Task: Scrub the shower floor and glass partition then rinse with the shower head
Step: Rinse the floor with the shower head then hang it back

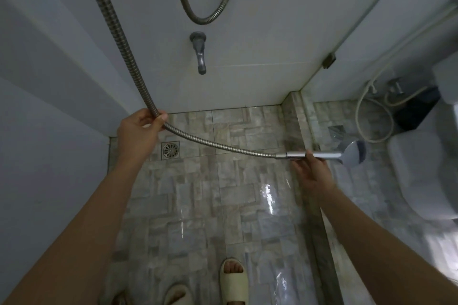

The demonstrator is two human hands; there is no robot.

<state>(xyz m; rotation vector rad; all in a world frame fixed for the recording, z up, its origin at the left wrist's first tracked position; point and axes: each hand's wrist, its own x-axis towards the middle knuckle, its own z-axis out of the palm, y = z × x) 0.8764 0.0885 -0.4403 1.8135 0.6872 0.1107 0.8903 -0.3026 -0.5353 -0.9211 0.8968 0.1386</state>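
We are standing in pale slippers (pixel 234 282) at the near end of the shower floor (pixel 198 193), and the wet tiles are shining around our feet. Our right hand (pixel 312 171) is holding the shower head (pixel 354 152) by its handle, with the fingers curling round it from below. The shower head is lying almost flat in the air at the right side of the shower. Its long side is running from left to right, with the handle on the left and the round head pointing right, toward the glass partition (pixel 347 69) and the toilet (pixel 421 176) behind it. A little farther off, our left hand (pixel 138 129) is gripping the metal hose (pixel 210 142), with fingers and thumb wrapping round it. The hose is sagging from that hand across to the handle, and on the other side it is climbing up and out of view. Just past the left hand a square drain (pixel 170 150) is sitting in the floor. Farthest away a tap (pixel 199 54) is sticking out of the white wall (pixel 260 32) and pointing down
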